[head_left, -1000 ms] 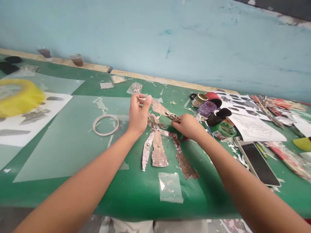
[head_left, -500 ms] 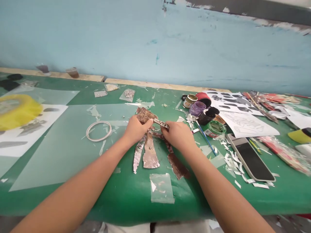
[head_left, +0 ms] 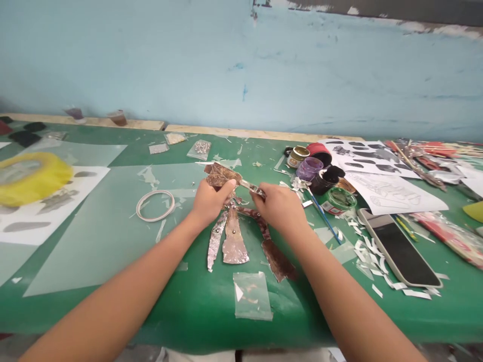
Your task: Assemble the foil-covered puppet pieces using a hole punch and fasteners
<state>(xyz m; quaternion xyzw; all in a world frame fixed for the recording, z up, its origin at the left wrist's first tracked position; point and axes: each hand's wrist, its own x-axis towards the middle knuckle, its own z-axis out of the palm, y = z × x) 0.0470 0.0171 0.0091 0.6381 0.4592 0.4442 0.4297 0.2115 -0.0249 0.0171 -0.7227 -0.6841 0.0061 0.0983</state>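
Note:
A brown, shiny jointed cut-out figure lies on the green table, its flat pieces joined by small round metal fasteners. My left hand is closed on its upper brown piece, thumb on top. My right hand grips a small silver tool that looks like pliers, mostly hidden in the fist. The tool's tip reaches the upper piece's edge beside my left thumb. Below, three limb-like pieces fan out towards me; the right one, with a dark end section, passes near my right wrist.
A white tape ring and a yellow tape roll are on the left. Paint jars, a blue brush, a phone and paper scraps lie right. A clear plastic bag is in front; small bead packets lie behind.
My left hand and the upper brown piece have shifted slightly left. The tool now shows more of its length between the hands. The camera view has shifted a little.

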